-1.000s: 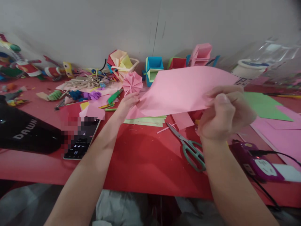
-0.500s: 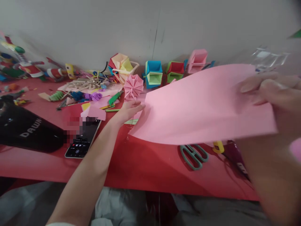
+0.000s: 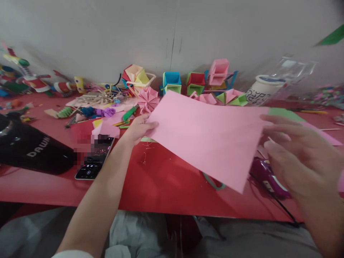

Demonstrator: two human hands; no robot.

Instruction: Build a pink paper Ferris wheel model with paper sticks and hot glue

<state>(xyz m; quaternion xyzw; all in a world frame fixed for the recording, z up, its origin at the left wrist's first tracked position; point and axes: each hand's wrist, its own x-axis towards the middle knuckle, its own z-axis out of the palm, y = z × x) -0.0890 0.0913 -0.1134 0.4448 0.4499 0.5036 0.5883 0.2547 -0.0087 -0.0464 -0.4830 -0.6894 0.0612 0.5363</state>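
A sheet of pink paper point(image 3: 209, 132) is held above the table by my left hand point(image 3: 141, 129), which pinches its left edge between thumb and fingers. The sheet tilts, its near corner lower on the right. My right hand point(image 3: 298, 150) is beside the sheet's right edge, slightly blurred, with thumb and fingers apart; its fingertips come close to the edge, and I cannot tell whether they touch. Beneath the sheet, the grey-green handle of a pair of scissors point(image 3: 215, 182) shows in part. A purple glue gun point(image 3: 268, 179) with a cord lies under my right hand.
On the red table point(image 3: 161, 186) are a black tumbler point(image 3: 34, 147) and a phone point(image 3: 94, 161) at left. Folded paper boxes point(image 3: 172, 80) and a pink paper rosette point(image 3: 148, 99) line the back. A patterned cup point(image 3: 262, 89) stands at right, near green paper point(image 3: 285, 114).
The pink sheet has swung left and flattened out. My right hand has moved away from gripping its right side, and its fingers have spread. My left fingers have closed on the left edge.
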